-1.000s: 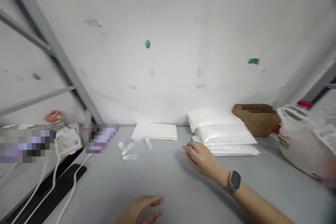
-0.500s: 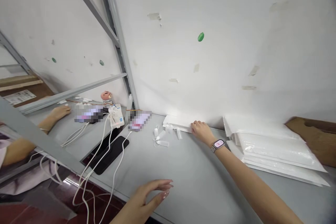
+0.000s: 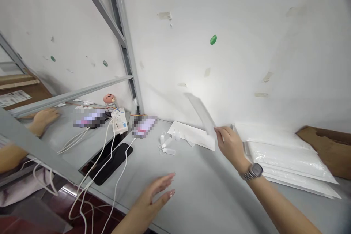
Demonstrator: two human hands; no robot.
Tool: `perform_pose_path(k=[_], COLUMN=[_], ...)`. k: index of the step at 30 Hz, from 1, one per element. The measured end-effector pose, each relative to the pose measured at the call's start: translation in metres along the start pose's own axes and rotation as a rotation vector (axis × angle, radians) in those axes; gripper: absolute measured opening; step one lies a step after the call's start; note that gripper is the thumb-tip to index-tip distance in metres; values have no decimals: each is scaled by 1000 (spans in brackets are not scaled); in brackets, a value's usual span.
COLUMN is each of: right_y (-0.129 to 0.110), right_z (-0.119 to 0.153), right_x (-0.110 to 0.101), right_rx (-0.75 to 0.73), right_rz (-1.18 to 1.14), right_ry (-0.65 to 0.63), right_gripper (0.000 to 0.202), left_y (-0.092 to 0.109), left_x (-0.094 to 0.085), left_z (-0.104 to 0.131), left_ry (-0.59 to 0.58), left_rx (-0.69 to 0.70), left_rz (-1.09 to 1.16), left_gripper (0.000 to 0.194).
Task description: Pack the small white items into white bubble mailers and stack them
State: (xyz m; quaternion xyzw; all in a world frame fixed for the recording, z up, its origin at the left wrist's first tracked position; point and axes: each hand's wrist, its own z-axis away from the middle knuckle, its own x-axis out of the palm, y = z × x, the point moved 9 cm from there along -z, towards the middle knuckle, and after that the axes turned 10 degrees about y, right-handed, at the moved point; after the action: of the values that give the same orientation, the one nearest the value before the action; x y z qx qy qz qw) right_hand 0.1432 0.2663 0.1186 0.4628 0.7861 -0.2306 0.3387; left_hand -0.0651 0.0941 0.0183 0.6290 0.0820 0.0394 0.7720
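Observation:
My right hand (image 3: 230,146), with a watch on its wrist, pinches the lower end of a thin white sheet (image 3: 199,111) tilted up against the wall. Beneath that sheet, another flat white piece (image 3: 201,138) lies along the back of the grey table (image 3: 192,197). Several small white and clear bottles and tubes stand or lie by its left part, among them a lying tube (image 3: 169,151). Near the table's front edge, my left hand (image 3: 159,193) hovers with thumb and fingers apart, holding nothing.
White padded envelopes (image 3: 290,157) and a brown cardboard piece (image 3: 326,150) are at the right. On the left are a black phone (image 3: 111,164), white cables, a power strip (image 3: 120,121), a metal frame (image 3: 128,58) and another person's hand (image 3: 45,119).
My right hand has lifted a thin white sheet off the flat white piece and moved right and down. The other person's hand has shifted left; my left hand has moved slightly left.

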Motion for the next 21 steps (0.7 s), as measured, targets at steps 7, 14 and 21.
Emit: perform_pose_path(k=[7, 14, 21], right_y=[-85, -67, -64], right_z=[86, 41, 14], right_x=[10, 61, 114], right_rx=[283, 173, 170], right_rz=[-1071, -550, -386], right_ry=[-807, -477, -466], right_gripper=[36, 28, 10], left_y=[1, -19, -15], left_x=[-7, -19, 3], left_z=[-27, -20, -28], left_ry=[229, 368, 236], left_rx=[-124, -393, -293], left_rz=[533, 560, 496], left_gripper=[63, 30, 40])
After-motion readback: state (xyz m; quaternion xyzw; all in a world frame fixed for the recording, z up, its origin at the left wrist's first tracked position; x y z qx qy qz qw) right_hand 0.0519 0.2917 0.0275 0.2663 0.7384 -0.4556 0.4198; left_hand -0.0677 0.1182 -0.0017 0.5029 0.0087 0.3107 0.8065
